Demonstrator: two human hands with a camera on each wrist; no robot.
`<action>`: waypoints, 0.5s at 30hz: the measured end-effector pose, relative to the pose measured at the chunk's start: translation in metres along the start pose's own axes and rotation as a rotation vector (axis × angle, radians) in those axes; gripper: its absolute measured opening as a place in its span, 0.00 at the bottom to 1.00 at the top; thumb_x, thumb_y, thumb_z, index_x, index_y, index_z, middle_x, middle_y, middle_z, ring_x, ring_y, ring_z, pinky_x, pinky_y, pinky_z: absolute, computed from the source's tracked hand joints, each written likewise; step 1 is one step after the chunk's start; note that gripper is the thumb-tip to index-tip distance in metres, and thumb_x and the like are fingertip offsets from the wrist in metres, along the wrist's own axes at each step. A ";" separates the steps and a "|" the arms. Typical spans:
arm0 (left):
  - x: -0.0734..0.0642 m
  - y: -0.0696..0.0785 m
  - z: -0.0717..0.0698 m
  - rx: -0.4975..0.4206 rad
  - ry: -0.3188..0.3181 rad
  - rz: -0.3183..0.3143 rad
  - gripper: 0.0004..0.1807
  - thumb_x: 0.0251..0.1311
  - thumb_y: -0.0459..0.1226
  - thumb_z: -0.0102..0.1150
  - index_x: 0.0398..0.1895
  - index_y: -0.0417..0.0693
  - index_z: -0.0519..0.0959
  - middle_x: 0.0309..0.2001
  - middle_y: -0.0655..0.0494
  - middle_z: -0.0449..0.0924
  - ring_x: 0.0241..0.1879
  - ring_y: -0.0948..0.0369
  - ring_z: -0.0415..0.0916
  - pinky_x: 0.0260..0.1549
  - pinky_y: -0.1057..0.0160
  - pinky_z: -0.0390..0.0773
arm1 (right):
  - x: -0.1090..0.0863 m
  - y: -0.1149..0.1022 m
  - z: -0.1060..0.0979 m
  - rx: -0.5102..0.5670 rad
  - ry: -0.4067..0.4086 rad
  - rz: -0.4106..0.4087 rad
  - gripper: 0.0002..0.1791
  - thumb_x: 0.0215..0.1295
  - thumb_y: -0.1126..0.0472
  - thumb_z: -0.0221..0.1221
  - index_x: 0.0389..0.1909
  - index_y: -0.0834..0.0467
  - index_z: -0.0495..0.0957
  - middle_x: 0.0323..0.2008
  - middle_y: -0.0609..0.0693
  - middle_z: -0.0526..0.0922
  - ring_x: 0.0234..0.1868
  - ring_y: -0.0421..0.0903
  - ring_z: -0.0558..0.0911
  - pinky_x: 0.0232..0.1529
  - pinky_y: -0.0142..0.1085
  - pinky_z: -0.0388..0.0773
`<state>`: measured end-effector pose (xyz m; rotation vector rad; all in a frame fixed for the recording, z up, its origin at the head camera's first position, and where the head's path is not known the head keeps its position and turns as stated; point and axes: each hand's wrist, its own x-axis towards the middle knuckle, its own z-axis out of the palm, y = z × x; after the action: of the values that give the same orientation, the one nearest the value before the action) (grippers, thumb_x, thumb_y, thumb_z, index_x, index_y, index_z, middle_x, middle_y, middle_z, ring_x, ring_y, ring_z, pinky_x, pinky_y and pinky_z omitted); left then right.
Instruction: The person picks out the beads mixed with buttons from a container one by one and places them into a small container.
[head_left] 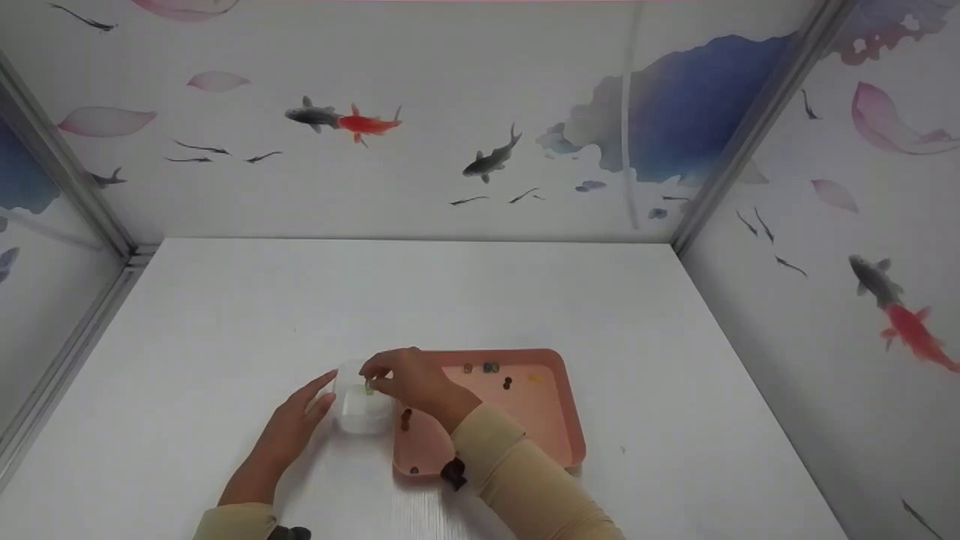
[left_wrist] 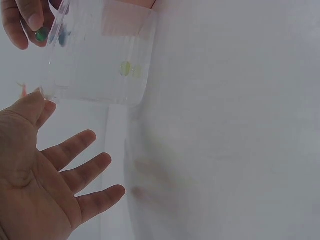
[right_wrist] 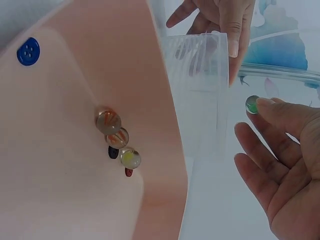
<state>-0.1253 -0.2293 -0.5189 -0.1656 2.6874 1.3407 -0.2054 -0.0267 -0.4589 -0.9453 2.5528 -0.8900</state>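
A clear plastic box [head_left: 365, 415] stands on the table, against the left side of a pink tray [head_left: 525, 427]. Over the box, my right hand [head_left: 416, 384] pinches a green glass marble [right_wrist: 252, 104] between thumb and fingertip. Beside the box's left wall is my left hand [head_left: 289, 427], fingers spread and fairly straight; its thumb [left_wrist: 32, 106] is at the box's edge, and I cannot tell whether it presses. Through the wall a yellow-green marble [left_wrist: 125, 68] shows, plus a blurred bluish thing [left_wrist: 63, 36].
Inside the tray lie a blue button [right_wrist: 28, 51], marbles with orange streaks [right_wrist: 108, 122], a yellow-streaked marble [right_wrist: 131, 158], a dark button [right_wrist: 113, 152] and a red button [right_wrist: 129, 172]. More small pieces [head_left: 489, 367] lie near its far wall. Printed panels [head_left: 420, 195] enclose the white table [head_left: 247, 300].
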 end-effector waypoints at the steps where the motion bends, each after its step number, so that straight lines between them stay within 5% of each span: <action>1: 0.000 0.000 0.000 0.001 0.000 0.001 0.39 0.69 0.63 0.38 0.75 0.51 0.57 0.74 0.41 0.53 0.73 0.40 0.47 0.68 0.38 0.49 | 0.000 0.000 0.000 0.004 -0.006 0.003 0.13 0.67 0.62 0.60 0.50 0.50 0.83 0.41 0.40 0.84 0.45 0.34 0.79 0.47 0.28 0.77; 15: 0.001 0.000 0.001 -0.020 0.011 0.006 0.31 0.74 0.52 0.42 0.74 0.51 0.58 0.73 0.41 0.54 0.73 0.41 0.48 0.68 0.38 0.50 | 0.002 -0.005 0.005 -0.047 -0.022 0.036 0.13 0.67 0.60 0.61 0.51 0.48 0.83 0.45 0.40 0.84 0.48 0.35 0.79 0.49 0.29 0.77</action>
<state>-0.1260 -0.2289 -0.5195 -0.1671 2.6869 1.3724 -0.2026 -0.0333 -0.4599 -0.9139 2.5744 -0.8091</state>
